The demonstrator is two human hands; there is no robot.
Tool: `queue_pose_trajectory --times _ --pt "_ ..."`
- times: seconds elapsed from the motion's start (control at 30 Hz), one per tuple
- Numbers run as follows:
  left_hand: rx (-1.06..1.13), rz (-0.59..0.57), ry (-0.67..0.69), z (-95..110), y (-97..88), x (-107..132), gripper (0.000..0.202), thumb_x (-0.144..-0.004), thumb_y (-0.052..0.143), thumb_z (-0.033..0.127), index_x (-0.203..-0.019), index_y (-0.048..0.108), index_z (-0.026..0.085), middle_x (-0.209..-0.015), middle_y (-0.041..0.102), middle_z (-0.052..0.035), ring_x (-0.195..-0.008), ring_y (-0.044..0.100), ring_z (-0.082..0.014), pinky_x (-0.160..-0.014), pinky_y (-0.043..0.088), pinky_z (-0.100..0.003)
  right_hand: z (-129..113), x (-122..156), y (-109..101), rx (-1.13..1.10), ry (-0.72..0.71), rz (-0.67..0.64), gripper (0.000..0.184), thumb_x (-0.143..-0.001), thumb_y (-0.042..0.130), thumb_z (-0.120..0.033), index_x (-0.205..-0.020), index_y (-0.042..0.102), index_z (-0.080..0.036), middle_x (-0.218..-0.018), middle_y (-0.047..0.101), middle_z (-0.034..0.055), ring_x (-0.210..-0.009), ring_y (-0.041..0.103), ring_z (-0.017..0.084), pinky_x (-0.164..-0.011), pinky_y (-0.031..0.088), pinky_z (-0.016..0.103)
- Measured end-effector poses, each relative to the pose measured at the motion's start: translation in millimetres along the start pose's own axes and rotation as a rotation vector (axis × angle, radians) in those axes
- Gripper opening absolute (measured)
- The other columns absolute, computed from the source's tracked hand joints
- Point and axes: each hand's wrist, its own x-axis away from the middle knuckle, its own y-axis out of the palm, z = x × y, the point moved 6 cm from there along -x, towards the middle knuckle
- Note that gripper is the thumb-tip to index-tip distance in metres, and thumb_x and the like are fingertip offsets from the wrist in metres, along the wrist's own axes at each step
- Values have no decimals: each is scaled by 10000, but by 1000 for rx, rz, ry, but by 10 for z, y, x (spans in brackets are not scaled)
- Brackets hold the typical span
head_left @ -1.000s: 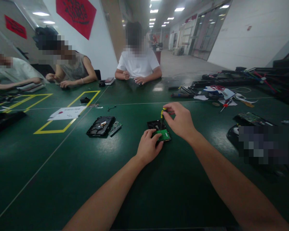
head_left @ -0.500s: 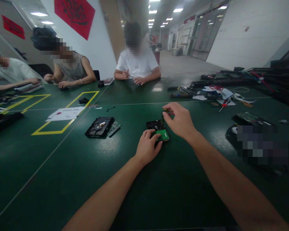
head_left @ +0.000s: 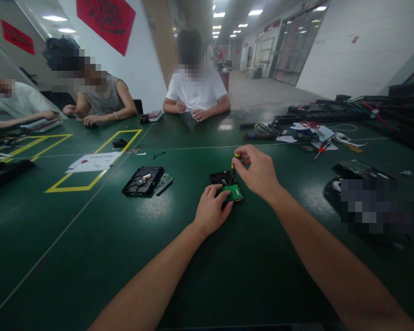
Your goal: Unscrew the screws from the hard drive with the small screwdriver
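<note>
A black hard drive (head_left: pixel 221 177) with a green circuit board (head_left: pixel 233 193) on its near half lies flat on the dark green table. My left hand (head_left: pixel 211 207) is closed on its left and near edges, with fingers resting over the board. Above the drive's far right part, my right hand (head_left: pixel 257 166) pinches a small yellow-and-black screwdriver (head_left: pixel 237 156). The screwdriver stands nearly upright with its shaft pointing down at the drive; whether the tip sits in a screw cannot be made out.
Left of my hands lie another black hard drive (head_left: pixel 143 180) and a loose circuit board (head_left: pixel 164 184). A white paper (head_left: pixel 94 162) lies by yellow tape. To the right are cables, a red screwdriver (head_left: pixel 322 150) and another circuit board (head_left: pixel 362 169). Three people sit across the table.
My right hand has turned slightly at the fingers, and more of the yellow screwdriver handle shows now. My left hand and the hard drive have stayed in place.
</note>
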Motion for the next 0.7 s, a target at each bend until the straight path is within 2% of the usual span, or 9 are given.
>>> queue_pose_trajectory --times 0.23,0.33,0.53,0.7 --pt "-2 -2 4 -10 23 -1 356 -987 673 335 -1327 696 234 -1432 581 -143 -1367 510 -348 -1146 502 -575 -21 -1 -26 58 -11 9 107 -927 749 -297 -996 680 -253 -997 696 61 -876 678 241 -801 564 404" --pt "-10 -6 2 -19 32 2 365 -991 666 341 -1335 694 221 -1431 577 -148 -1370 507 -348 -1152 497 -573 -26 -2 -39 57 -14 19 94 -931 741 -274 -1007 693 -247 -1011 675 65 -865 674 228 -806 567 397" --pt "-4 -2 -1 -15 25 -3 358 -986 673 335 -1332 691 246 -1439 578 -135 -1376 505 -346 -1155 496 -585 -44 5 8 -7 -63 -28 127 -946 679 -218 -1064 707 -254 -1097 727 75 -922 707 246 -859 591 425" --pt "-1 3 0 1 9 -5 351 -984 676 330 -1321 698 235 -1433 581 -142 -1369 509 -347 -1152 501 -575 -29 1 -9 34 -53 -2 95 -946 723 -288 -1035 710 -256 -1053 736 74 -928 709 254 -832 594 419"
